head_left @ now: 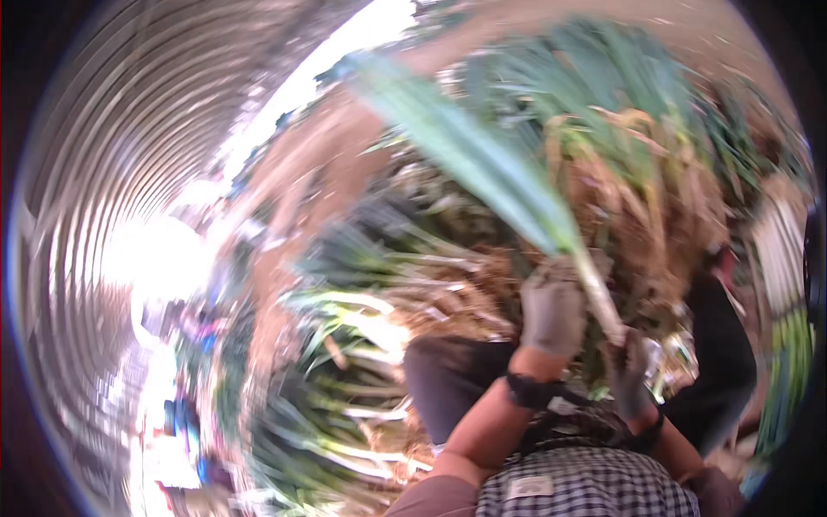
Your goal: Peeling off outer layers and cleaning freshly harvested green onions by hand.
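Observation:
A single leek (482, 168) with long blue-green leaves and a pale stalk slants across the view in front of me. Its leaves point to the far left and look smeared by motion. My left hand (551, 306), in a greyish glove, is closed around the stalk just below the leaves. Down at the root end, my gloved right hand (631, 370) is closed on the same leek; its fingers are partly blurred. Loose husks and trimmings (676, 362) lie between my knees, beyond my right hand.
A big heap of untrimmed leeks (594, 82) with yellowed leaves and dirty roots lies ahead. More leeks (362, 414) are spread along my left. Whitish stalks (780, 250) are stacked at the far right. A ribbed curved wall (129, 112) rises on the left, with people (194, 422) blurred beside it.

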{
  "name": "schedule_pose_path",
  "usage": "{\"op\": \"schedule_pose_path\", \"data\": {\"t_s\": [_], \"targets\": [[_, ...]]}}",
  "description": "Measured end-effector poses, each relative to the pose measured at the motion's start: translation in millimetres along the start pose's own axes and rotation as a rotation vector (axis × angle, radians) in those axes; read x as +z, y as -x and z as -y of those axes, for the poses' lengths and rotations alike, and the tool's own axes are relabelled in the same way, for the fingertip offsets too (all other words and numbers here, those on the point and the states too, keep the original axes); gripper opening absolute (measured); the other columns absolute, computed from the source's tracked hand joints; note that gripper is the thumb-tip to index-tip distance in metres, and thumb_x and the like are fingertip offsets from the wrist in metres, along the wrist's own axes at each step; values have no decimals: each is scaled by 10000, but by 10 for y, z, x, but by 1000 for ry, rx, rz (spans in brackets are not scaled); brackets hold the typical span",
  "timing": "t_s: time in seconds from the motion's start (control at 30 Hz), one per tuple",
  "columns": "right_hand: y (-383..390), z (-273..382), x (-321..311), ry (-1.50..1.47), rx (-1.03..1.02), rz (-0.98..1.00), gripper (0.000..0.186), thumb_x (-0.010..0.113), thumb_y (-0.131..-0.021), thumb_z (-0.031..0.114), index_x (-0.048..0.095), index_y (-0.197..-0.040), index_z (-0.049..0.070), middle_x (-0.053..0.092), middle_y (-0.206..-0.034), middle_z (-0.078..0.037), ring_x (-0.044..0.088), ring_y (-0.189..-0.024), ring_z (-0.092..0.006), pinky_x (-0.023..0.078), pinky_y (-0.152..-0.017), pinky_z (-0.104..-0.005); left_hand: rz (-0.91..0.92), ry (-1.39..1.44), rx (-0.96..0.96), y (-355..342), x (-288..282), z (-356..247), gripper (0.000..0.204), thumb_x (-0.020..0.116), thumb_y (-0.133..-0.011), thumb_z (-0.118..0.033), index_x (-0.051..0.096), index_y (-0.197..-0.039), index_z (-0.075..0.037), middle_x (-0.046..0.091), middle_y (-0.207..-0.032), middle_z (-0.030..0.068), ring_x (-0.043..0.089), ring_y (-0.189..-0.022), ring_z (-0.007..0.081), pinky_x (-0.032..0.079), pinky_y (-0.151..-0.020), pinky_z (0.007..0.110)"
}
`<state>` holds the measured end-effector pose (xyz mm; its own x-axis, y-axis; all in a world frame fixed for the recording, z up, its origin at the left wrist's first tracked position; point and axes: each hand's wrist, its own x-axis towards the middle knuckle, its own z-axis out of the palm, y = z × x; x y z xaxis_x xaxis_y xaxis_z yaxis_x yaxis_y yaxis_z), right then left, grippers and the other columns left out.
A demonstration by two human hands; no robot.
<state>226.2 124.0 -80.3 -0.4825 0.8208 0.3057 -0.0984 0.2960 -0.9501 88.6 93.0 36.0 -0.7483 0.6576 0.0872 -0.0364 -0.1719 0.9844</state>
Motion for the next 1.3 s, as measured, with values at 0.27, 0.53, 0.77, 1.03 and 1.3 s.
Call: {"op": "schedule_pose_path", "data": {"t_s": [0.27, 0.53, 0.77, 1.03, 1.3], "targets": [[97, -40, 38, 168, 42, 123, 159, 586, -914, 111, 531, -1016, 1, 542, -869, -58, 501, -793, -146, 433, -727, -285, -32, 725, -158, 75, -81, -45, 249, 466, -998, -175, 534, -1181, -22, 611, -944, 68, 579, -852, 161, 478, -807, 302], [139, -217, 183, 100, 50, 153, 153, 614, -891, 80, 552, -1010, 7, 565, -873, -39, 501, -805, -115, 445, -704, -267, -90, 760, -100, 69, -322, 87, 284, 413, -932, -70, 532, -1177, 10, 612, -982, 93, 584, -876, 192, 473, -816, 316], [124, -228, 199, 22, 84, 178, 155, 600, -912, 86, 541, -1033, 8, 536, -902, -9, 484, -802, -99, 436, -714, -248, -124, 702, -195, 99, -375, -57, 369, 393, -849, 19, 541, -1187, 31, 628, -1020, 115, 602, -917, 199, 474, -868, 320], [139, -129, 279, -59, 94, 168, 149, 587, -934, 147, 545, -1016, 29, 465, -837, 16, 430, -765, -93, 384, -676, -245, 23, 357, -61, 61, -495, 76, 255, 506, -930, -77, 597, -1128, 55, 646, -998, 55, 589, -889, 114, 467, -818, 247], [190, -89, 268, -103, 174, 189, 147, 556, -948, 162, 536, -1050, 58, 460, -850, 35, 409, -760, -47, 362, -637, -203, -64, 203, -54, 34, -521, 19, 223, 541, -876, -41, 641, -1043, 68, 632, -888, -7, 541, -824, 48, 442, -762, 214]]}}
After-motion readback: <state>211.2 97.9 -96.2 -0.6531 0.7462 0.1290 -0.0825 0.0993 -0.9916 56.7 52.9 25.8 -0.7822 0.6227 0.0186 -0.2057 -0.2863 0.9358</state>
